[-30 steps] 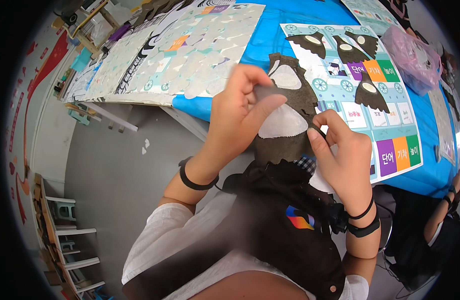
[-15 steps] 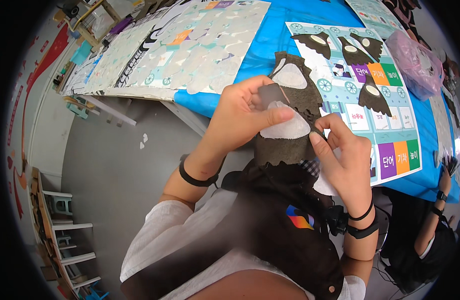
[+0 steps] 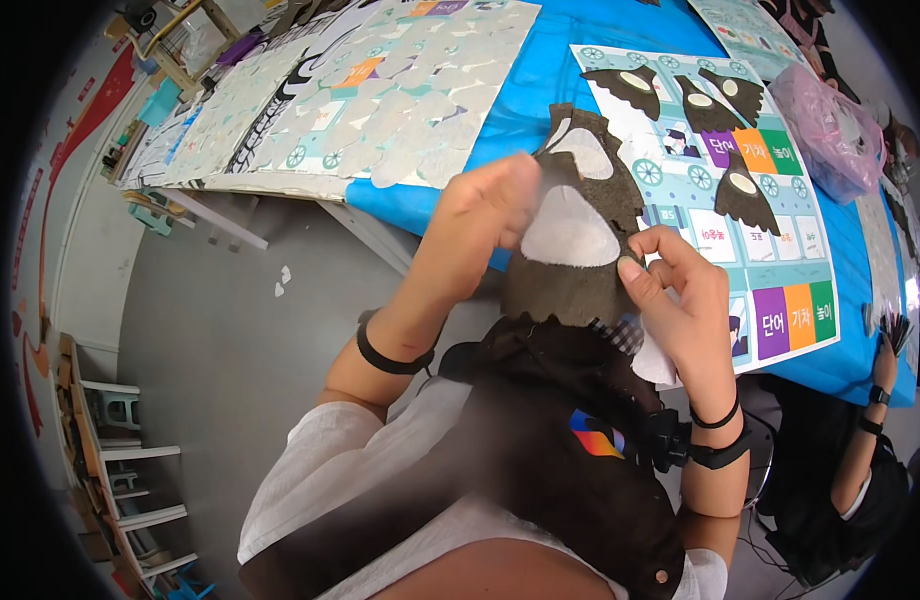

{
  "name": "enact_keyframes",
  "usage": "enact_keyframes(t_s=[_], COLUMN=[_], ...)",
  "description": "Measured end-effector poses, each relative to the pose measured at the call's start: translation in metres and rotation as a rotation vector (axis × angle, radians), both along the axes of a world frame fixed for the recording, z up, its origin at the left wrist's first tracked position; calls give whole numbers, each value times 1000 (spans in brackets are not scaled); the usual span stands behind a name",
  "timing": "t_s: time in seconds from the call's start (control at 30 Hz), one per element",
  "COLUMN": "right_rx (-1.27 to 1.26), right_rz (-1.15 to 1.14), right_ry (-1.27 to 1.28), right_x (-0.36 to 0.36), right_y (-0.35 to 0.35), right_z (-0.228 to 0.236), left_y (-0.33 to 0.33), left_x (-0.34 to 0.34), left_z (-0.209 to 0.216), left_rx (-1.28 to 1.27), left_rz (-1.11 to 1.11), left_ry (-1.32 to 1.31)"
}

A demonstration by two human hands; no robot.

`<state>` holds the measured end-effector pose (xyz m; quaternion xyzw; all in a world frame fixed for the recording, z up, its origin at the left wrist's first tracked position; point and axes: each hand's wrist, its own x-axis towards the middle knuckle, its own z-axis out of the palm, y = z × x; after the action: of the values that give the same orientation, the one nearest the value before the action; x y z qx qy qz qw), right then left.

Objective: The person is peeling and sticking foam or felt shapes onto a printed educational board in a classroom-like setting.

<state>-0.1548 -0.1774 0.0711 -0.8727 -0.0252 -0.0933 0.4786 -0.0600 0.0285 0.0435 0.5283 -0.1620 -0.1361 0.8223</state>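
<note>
Fingers [image 3: 636,276] of our right hand [image 3: 690,305] pinch shut on the right edge of the dark piece [image 3: 552,292]; those of our left hand [image 3: 478,208] curl, blurred, by its narrow top — we cannot tell if they grip. It lies between our hands, long axis running away from us, wavy end nearest, white patch [image 3: 572,240] up.

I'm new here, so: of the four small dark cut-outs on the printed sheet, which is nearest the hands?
The lowest cut-out in view, closest to the right hand; the other three lie near the far edge of the printed sheet.
</note>
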Motion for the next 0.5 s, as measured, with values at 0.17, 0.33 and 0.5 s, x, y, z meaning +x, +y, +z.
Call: enact_keyframes(t_s=[0.17,0.33,0.5], right_rx=[70,-247,-340], right_rz=[-68,-31,-39], right_ry=[8,-75,11], right_x=[1,2,7], right_y=[-2,-2,-1], right_z=[-3,-2,-2], left_y=[4,6,-12], left_x=[-10,-15,-21], left_z=[1,6,-7], left_rx=[357,484,384], left_rz=[-85,-114,16], left_ry=[-230,-271,-284])
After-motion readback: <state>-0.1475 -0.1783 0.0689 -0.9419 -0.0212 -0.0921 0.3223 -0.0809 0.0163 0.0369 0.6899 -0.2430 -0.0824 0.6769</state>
